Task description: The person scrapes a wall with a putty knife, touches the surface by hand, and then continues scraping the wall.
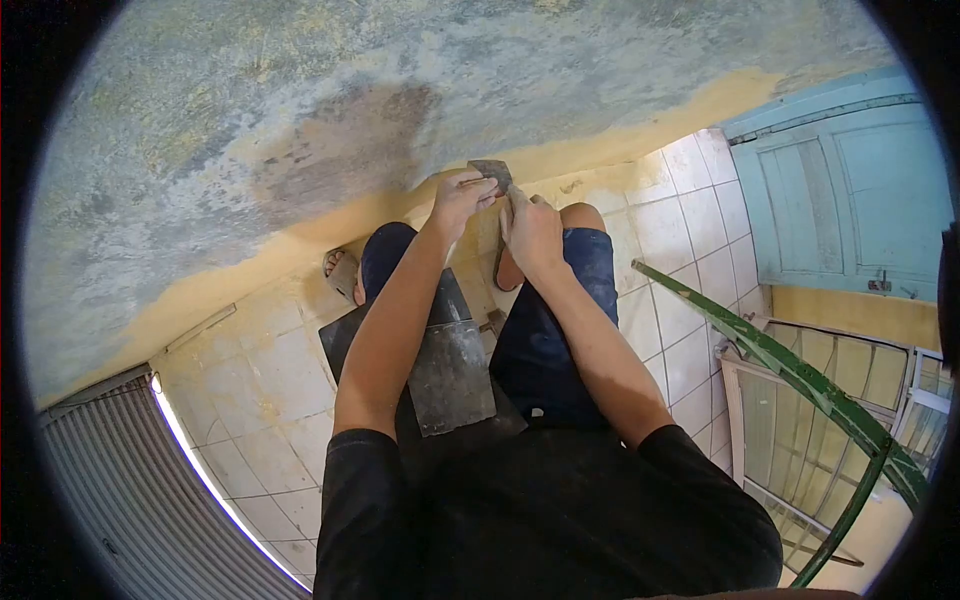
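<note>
Close to the wall, my left hand (460, 205) is closed, its fingertips pinching a small dark grey flat sheet (489, 174), perhaps sandpaper. My right hand (535, 235) is also closed, its finger and thumb at the sheet's right lower corner. Both hands are in front of my bent knees. Below them, larger dark flat sheets (450, 375) with worn, greyish surfaces lie between my legs, partly covered by my left forearm. The wall (230, 130) has patchy blue-grey paint, with a brownish bare patch (350, 145) left of my hands.
A yellow strip runs along the wall's base above white floor tiles (265, 360). At the right are a green metal bar (770, 360), a blue panelled door (830, 190) and a framed grille (815, 400). A grey corrugated shutter (150, 490) stands at lower left.
</note>
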Available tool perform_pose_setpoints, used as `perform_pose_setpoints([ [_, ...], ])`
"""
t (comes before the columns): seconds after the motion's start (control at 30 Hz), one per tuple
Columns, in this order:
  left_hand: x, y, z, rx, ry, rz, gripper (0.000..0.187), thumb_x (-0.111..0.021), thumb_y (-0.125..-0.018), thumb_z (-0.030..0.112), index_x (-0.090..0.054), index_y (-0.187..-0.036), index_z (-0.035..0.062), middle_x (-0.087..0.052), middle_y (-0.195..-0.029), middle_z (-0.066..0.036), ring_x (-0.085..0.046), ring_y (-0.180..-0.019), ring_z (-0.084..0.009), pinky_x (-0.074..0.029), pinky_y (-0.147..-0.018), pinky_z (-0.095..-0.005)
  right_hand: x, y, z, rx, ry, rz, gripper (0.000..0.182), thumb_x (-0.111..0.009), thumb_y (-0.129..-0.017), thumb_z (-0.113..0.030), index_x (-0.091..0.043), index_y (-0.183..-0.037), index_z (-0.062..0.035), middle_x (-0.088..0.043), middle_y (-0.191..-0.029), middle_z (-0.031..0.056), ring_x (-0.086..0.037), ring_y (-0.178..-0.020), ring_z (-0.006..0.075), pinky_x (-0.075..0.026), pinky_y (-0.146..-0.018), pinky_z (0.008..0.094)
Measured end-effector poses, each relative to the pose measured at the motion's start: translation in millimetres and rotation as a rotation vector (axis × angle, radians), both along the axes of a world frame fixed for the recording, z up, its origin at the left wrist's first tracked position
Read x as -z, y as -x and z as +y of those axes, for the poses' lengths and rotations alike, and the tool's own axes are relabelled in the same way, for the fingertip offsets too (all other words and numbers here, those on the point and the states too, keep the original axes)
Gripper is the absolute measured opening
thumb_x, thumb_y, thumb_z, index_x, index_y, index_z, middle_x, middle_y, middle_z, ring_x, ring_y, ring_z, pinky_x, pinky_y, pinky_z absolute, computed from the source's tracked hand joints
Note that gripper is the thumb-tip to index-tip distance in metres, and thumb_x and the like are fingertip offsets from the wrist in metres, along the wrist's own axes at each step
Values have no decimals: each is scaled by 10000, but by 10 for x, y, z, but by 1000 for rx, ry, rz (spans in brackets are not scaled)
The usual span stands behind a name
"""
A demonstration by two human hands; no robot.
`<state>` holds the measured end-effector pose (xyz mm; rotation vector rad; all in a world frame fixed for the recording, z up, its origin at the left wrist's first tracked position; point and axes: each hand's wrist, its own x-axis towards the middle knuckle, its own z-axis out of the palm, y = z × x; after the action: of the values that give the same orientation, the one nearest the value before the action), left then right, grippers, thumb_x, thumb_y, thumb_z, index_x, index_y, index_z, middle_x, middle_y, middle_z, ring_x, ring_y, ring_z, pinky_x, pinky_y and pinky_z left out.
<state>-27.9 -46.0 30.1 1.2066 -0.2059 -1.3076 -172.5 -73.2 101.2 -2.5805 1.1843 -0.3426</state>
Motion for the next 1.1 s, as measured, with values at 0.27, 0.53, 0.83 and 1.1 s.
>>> perform_pose_setpoints([
  [0.27,209,-39,-56,-17,-12,-1,343,-698,-854,47,-576,-1150,-73,-661,-1026,-145,-658,-886,-211,-549,-798,-310,184,-183,-120,-30,-24,-5,270,-550,-910,-192,-631,-1018,42,-616,-712,273,-635,-696,428,-521,-663,501],
  [0.53,66,-65,-3,16,16,1,244,-710,-840,51,-635,-1042,-62,-676,-947,-113,-660,-864,-195,-548,-788,-299,32,-85,-8,-10,-2,-117,221,-561,-894,-143,-631,-1006,34,-619,-726,291,-638,-717,426,-513,-676,496],
  [0.83,18,-51,-2,38,-17,-98,185,-702,-858,101,-669,-978,-36,-674,-910,-88,-650,-865,-159,-529,-760,-263,23,-63,34,7,-53,-135,169,-559,-889,-129,-612,-917,29,-616,-752,297,-624,-725,446,-502,-679,516],
  [1.1,-50,26,57,24,44,-113,176,-711,-841,109,-675,-935,-35,-674,-895,-86,-648,-803,-144,-515,-704,-266,96,-76,-16,1,-30,-143,198,-602,-859,-135,-657,-970,19,-620,-745,273,-627,-719,423,-513,-653,481],
])
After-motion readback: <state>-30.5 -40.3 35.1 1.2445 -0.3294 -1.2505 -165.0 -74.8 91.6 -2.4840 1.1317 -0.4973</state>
